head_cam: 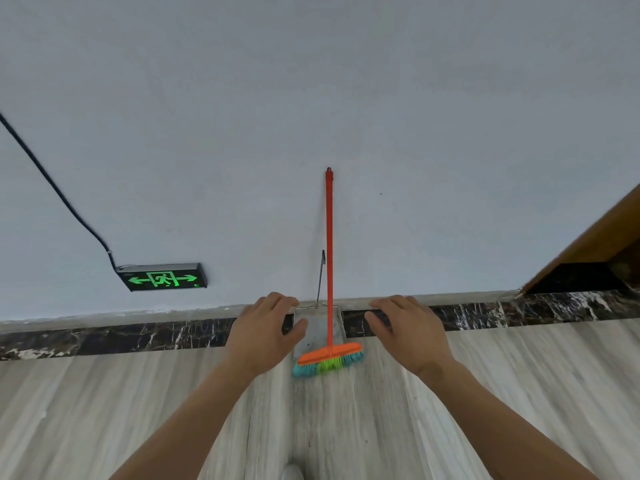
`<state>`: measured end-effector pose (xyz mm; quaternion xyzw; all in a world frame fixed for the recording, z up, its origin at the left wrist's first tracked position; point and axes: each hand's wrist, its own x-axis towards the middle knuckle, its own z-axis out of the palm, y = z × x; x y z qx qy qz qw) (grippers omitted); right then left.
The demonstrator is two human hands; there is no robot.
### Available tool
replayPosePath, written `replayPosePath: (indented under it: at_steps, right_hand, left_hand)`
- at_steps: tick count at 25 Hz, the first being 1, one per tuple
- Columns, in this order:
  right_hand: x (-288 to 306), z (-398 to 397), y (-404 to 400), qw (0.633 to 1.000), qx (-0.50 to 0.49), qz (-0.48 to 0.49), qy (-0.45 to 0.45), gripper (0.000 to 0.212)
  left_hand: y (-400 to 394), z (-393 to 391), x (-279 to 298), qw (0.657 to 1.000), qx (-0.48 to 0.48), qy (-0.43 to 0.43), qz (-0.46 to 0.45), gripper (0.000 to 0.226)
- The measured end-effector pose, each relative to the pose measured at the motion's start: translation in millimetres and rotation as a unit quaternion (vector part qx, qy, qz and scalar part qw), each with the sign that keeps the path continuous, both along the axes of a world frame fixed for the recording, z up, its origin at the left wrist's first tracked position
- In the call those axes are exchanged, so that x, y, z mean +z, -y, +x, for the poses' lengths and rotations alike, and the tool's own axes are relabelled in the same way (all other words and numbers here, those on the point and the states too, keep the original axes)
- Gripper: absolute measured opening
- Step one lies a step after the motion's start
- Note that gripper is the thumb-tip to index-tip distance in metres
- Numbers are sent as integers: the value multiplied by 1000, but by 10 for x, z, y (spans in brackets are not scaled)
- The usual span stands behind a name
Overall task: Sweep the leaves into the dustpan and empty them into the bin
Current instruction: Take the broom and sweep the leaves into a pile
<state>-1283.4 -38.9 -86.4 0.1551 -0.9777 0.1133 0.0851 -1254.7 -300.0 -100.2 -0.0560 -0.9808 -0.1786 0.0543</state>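
An orange-handled broom (329,244) leans upright against the grey wall, its orange head with green and blue bristles (327,363) resting on the floor. Behind it stands a grey metal dustpan (317,329) with a thin dark handle (321,271) leaning on the wall. My left hand (266,332) hovers left of the dustpan, fingers relaxed, holding nothing. On the other side of the broom, my right hand (407,329) is stretched forward with its fingers loosely spread and nothing in it. No leaves or bin are in view.
A lit green exit sign (162,277) sits low on the wall at left, with a black cable (59,192) running up from it. A dark marble skirting (138,336) lines the wall base. A wooden door frame (585,244) stands at right. Pale wood-grain floor (104,410) spreads below.
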Motion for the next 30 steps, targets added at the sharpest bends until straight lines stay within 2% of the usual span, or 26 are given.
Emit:
replayPosePath:
  at_steps: [3, 7, 11, 16, 18, 19, 22, 27, 30]
  right_hand:
    - [-49, -379, 100, 999, -23, 0, 46, 39]
    - [-183, -963, 91, 993, -60, -34, 98, 48]
    - [-337, -1648, 45, 980, -99, -94, 144, 56]
    - [-510, -2551, 47, 950, -107, -183, 230, 63]
    - [-581, -2843, 111, 917, -127, -245, 288, 64]
    - [-600, -2982, 139, 885, -148, -300, 323, 64]
    - [-673, -3284, 261, 729, -223, -476, 439, 55]
    - [-905, -3464, 369, 669, -274, -522, 453, 44]
    - [-983, -3363, 307, 644, -303, -540, 449, 39]
  left_hand:
    - [144, -504, -137, 999, -20, 24, -21, 65]
    - [199, -1132, -344, 998, -17, 63, -4, 66]
    - [79, -1839, -408, 995, -7, 82, 49, 47]
    - [-122, -2686, -384, 985, 42, 106, 127, 43]
    - [-186, -2982, -387, 976, 74, 122, 166, 43]
    - [-207, -3131, -401, 967, 89, 129, 199, 44]
    - [-268, -3587, -485, 934, 126, 179, 281, 48]
    - [-355, -4407, -622, 862, 181, 245, 406, 62]
    - [-490, -4780, -804, 833, 197, 256, 449, 62]
